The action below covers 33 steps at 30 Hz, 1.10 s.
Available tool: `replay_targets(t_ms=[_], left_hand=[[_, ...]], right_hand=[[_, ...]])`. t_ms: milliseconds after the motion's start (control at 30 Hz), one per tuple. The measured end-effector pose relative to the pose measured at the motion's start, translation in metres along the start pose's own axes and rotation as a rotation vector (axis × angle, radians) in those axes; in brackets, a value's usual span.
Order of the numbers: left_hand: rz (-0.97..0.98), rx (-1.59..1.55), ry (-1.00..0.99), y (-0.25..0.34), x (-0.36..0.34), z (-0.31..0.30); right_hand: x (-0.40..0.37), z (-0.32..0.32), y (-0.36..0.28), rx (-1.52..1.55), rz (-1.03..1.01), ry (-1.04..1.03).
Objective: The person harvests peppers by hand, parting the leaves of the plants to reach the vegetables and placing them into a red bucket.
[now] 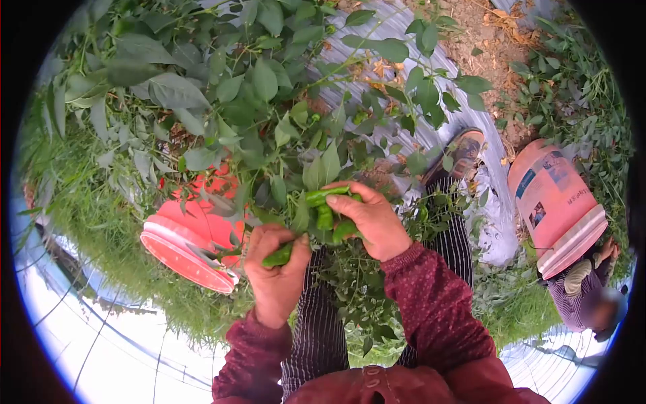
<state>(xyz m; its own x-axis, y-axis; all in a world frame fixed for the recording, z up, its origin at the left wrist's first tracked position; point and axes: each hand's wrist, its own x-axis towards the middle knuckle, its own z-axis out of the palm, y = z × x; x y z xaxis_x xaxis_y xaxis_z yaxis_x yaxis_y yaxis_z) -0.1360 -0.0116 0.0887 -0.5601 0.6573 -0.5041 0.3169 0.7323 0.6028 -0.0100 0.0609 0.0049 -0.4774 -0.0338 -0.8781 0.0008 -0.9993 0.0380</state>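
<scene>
My left hand (274, 273) is closed around a green pepper (278, 255), with its thumb and fingertips close to the pepper plant's leaves. Several more green peppers (326, 217) are gathered in my right hand (369, 217), whose thumb presses on them. Both hands are close together in front of the pepper plant (269, 121). Its leaves touch or partly cover the fingertips, and some stems run behind the hands.
A red bucket (192, 232) stands to the left, partly behind leaves. Another pinkish-red bucket (557, 209) is at the right, near another person (585, 296). Silvery plastic film (377, 40) covers the ground beside bare soil (474, 54). One shoe (464, 153) shows on the film.
</scene>
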Motion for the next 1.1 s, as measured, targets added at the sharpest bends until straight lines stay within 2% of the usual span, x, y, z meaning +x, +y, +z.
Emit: replay_targets(t_ms=[67,167,233,300,500,600,667,733,800,833,967,1033,1100], left_hand=[[-0.024,0.002,0.001,0.005,-0.001,0.004],[0.103,0.188,0.014,0.006,0.0,0.006],[0.107,0.186,-0.007,0.01,0.003,0.009],[0.124,0.177,-0.014,0.012,0.004,0.015],[0.115,0.163,-0.003,0.008,-0.002,0.012],[0.156,0.105,-0.07,0.012,-0.011,0.006],[0.178,0.125,-0.195,0.029,-0.024,0.007],[0.15,0.081,-0.127,0.01,-0.002,-0.003],[-0.21,-0.078,-0.245,0.012,0.01,-0.013],[-0.313,-0.142,-0.276,0.016,0.012,-0.014],[-0.153,-0.278,-0.206,0.004,0.006,-0.005],[0.042,-0.179,-0.193,0.009,0.004,0.001],[0.013,-0.155,-0.175,0.013,0.003,0.005]], right_hand=[[-0.002,-0.001,-0.006,-0.048,0.04,0.009],[-0.001,0.0,-0.004,-0.111,0.038,0.02],[-0.001,0.0,0.005,-0.125,0.035,0.017],[0.002,0.002,0.009,-0.043,-0.05,-0.008],[0.008,0.004,0.016,0.006,-0.033,0.009],[0.008,0.004,0.015,0.0,-0.003,0.048],[0.006,0.006,0.011,-0.01,-0.021,0.027],[0.006,0.002,0.005,-0.026,-0.068,0.005],[0.007,-0.003,0.008,0.065,-0.098,0.009],[0.006,0.0,0.008,0.067,-0.094,0.004],[-0.003,0.0,0.001,0.297,-0.088,-0.028],[-0.003,-0.004,-0.003,0.342,-0.078,-0.043],[-0.002,-0.012,-0.002,0.279,-0.102,-0.077]])
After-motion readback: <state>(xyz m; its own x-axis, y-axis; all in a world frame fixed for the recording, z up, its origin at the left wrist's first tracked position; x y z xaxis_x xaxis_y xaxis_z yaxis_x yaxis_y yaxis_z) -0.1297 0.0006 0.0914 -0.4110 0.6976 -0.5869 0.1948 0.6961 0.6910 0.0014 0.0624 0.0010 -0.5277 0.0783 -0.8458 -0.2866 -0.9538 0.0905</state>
